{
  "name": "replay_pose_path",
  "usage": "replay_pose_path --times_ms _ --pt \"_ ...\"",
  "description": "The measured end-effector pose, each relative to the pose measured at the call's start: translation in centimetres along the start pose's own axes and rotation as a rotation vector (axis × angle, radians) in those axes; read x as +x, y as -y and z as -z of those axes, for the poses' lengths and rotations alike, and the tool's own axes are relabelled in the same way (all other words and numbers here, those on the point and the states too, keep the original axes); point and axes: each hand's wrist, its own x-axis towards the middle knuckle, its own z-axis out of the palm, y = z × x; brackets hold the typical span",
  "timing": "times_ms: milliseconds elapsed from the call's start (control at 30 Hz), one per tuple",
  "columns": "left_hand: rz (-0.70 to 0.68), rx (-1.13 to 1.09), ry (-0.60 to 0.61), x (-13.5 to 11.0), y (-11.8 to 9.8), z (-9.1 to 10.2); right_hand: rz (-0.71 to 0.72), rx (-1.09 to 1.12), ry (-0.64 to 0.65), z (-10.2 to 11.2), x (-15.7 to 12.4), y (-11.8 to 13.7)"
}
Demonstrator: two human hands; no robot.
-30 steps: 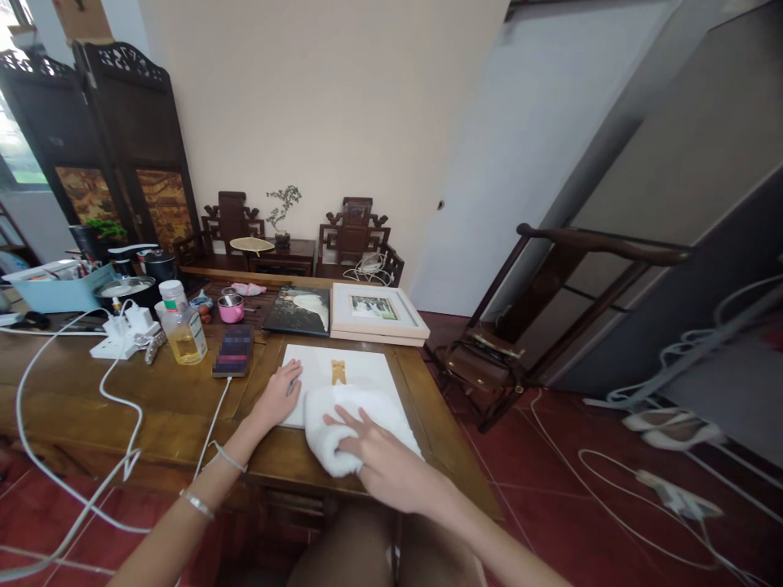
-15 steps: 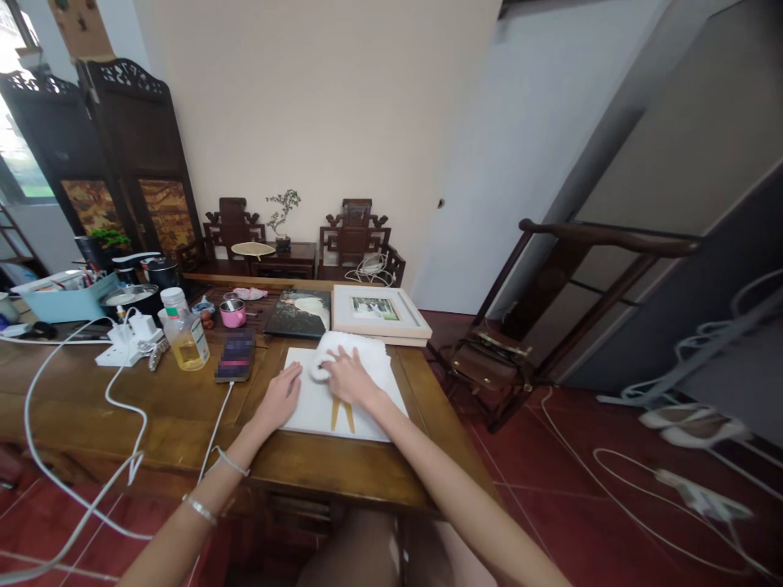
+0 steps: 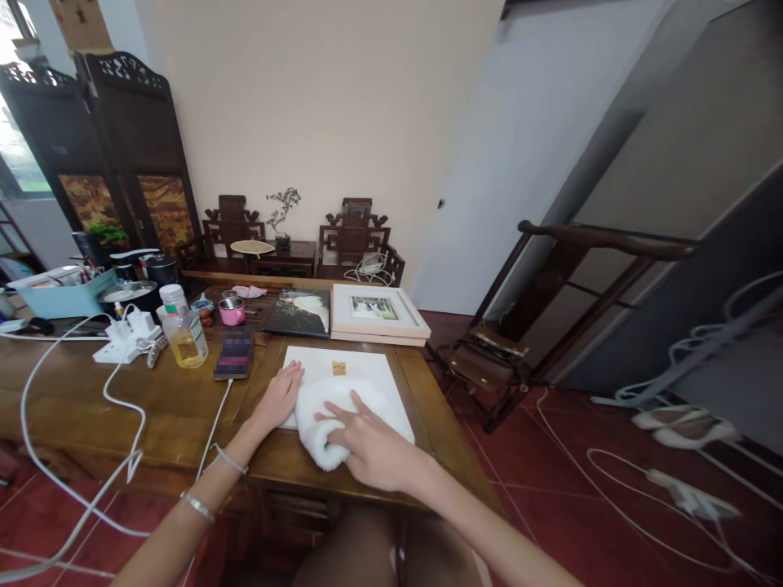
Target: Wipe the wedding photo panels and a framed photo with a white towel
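Observation:
A white flat picture panel (image 3: 367,373) with a small gold motif lies on the wooden table (image 3: 152,408) near its front edge. My right hand (image 3: 367,444) presses flat on a bunched white towel (image 3: 330,416) that covers the near part of the panel, fingers spread over the cloth. My left hand (image 3: 278,397) lies open on the panel's left edge, palm down, holding it still. A bracelet and a thin band show on my left wrist.
Behind the panel lie a light framed photo (image 3: 376,312) and a dark picture (image 3: 299,311). To the left are a phone (image 3: 234,353) on a cable, a bottle of yellow liquid (image 3: 182,328), a power strip (image 3: 122,342), a pink cup (image 3: 231,310). A dark wooden chair (image 3: 538,310) stands right.
My right hand has pulled the towel back from the far end of the panel to its near end. The left hand has stayed on the left edge.

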Motion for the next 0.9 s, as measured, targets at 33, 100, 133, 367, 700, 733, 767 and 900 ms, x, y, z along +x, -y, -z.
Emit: replay_pose_path --times_ms 33,100,133,367,700,733,767,900 --pt "-0.014 0.011 0.002 0.0 0.2 -0.1 -0.024 0.005 -0.008 0.2 0.1 -0.5" --pt "-0.043 0.025 0.002 0.1 0.5 -0.2 -0.077 -0.014 -0.035 0.4 0.9 -1.6" --pt "-0.050 0.027 0.000 0.1 0.5 -0.3 -0.108 -0.034 -0.051 0.4 1.5 -2.2" --pt "0.047 -0.130 -0.114 0.0 -0.8 0.7 -0.286 -0.184 -0.138 -0.4 7.7 -3.9" --pt "0.015 -0.191 -0.211 -0.1 -1.3 0.9 0.105 -0.054 0.022 0.1 2.9 0.8" --pt "-0.014 -0.154 -0.178 -0.1 -1.2 0.7 0.084 -0.037 0.038 0.4 2.2 0.8" --pt "-0.036 -0.120 -0.142 -0.1 -1.1 0.5 0.049 -0.026 0.053 0.7 1.8 0.5" --pt "-0.038 -0.003 -0.039 0.0 -0.3 0.0 -0.135 -0.033 0.033 1.6 2.6 -2.5"
